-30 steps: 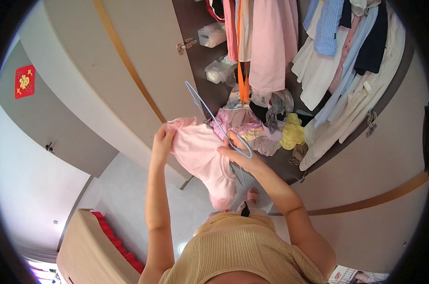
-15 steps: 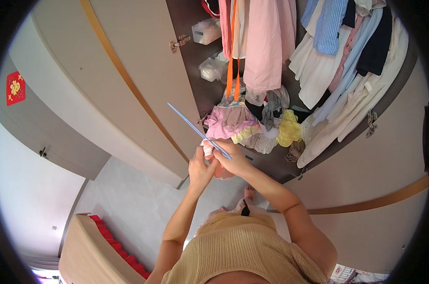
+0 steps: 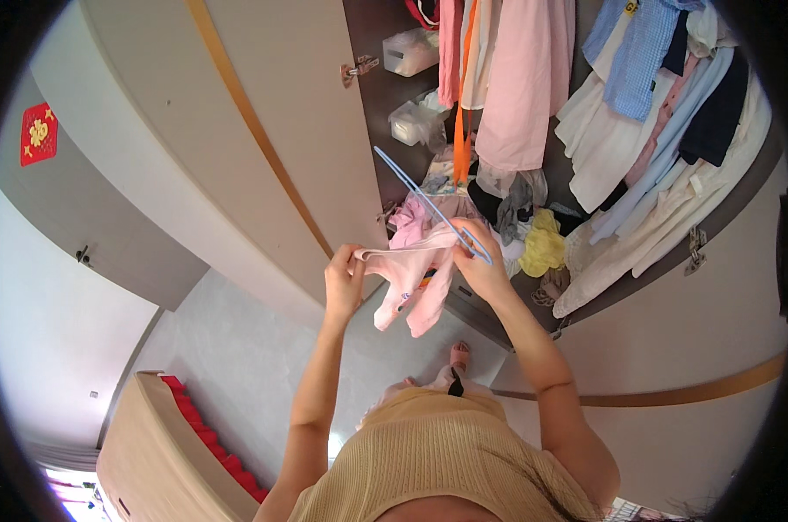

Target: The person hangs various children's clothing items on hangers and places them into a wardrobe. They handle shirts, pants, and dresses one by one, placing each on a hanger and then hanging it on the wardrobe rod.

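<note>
1. Far left, a flat grey door (image 3: 142, 235) carries a red square decoration (image 3: 38, 134) with a gold figure.
2. Lower left, smooth beige furniture (image 3: 163, 452) is edged in gathered red ruffle (image 3: 207, 426). Beyond it, bare, pale grey floor (image 3: 246, 339) leaves room below my hands.
3. A smooth wardrobe door (image 3: 237, 113) with a gold strip stands open, its long edge near my left hand.
4. My left hand (image 3: 345, 283) has thumb and fingers pinched together on one end of a pink garment (image 3: 394, 268).
5. The garment, thin and soft, spans both hands in front of the wardrobe, its upper edge drawn out and two rounded parts drooping, clear of the floor.
6. A slim, light-blue hanger (image 3: 424, 196), hard and narrow, slants up and leftward from my right hand.
7. My right hand (image 3: 481, 265) is clamped on the garment's other end, and on the hanger as well.
8. Behind, crumpled clothes (image 3: 542, 244) heap close to the wardrobe's front edge; further right, hanging clothes (image 3: 616, 157) drape in loose folds.
</note>
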Available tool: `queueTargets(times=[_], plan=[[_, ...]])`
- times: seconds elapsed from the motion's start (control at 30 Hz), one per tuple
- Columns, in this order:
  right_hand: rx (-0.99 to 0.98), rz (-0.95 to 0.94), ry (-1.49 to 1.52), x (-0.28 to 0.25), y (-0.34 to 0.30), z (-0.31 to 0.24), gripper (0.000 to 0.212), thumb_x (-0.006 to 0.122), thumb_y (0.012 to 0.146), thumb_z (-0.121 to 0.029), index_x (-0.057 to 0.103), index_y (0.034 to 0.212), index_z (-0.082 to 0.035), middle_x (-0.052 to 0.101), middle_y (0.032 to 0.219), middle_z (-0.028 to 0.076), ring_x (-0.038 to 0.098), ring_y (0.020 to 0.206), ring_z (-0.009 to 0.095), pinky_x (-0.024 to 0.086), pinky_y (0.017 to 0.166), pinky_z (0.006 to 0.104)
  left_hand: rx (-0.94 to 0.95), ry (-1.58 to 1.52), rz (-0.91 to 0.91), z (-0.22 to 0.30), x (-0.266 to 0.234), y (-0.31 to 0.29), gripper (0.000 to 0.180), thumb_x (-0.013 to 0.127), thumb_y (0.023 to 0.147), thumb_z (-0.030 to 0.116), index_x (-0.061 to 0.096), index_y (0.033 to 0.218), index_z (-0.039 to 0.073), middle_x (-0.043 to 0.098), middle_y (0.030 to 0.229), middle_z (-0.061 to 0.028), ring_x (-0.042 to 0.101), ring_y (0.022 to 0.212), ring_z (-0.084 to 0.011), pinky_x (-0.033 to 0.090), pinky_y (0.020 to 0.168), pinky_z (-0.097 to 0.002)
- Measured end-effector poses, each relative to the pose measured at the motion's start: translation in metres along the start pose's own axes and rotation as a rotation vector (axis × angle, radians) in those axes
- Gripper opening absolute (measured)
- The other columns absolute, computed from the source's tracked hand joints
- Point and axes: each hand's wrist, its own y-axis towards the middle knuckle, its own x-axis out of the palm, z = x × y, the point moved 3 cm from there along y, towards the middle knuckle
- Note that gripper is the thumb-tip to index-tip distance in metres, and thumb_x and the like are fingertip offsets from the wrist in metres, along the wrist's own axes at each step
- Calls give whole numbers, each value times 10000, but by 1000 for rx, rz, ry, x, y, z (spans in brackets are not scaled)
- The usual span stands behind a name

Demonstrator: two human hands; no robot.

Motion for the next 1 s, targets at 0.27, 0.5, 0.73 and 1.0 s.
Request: queueTargets(times=[0.27,0.5,0.73,1.0], plan=[[-162,62,-246,0,13,15,197,683,693,28,614,874,-8,546,833,97,588,708,246,469,626,345,-74,-88,-252,25,-37,24,153,630,896,132,645,973,0,627,734,-52,566,693,-112,486,635,-296],[-2,-96,-214,4,16,26,235,784,730,-189,619,794,-35,584,711,91,610,647,247,461,602,352,-189,-66,-353,23,-54,35,212,733,852,211,678,888,10,635,720,-48,581,667,-117,483,605,-309],[181,-199,-15,16,16,42,282,769,785,-230,574,775,-26,531,617,66,460,563,144,377,538,321,-200,52,-268,11,-55,40,316,717,863,284,670,816,-25,616,619,-96,561,558,-170,454,560,-343],[172,-228,29,21,14,25,221,713,866,-144,542,769,-43,463,658,-42,393,629,50,325,550,248,-281,166,-160,19,-51,35,410,737,795,407,715,832,-1,683,690,-142,650,588,-247,501,595,-366]])
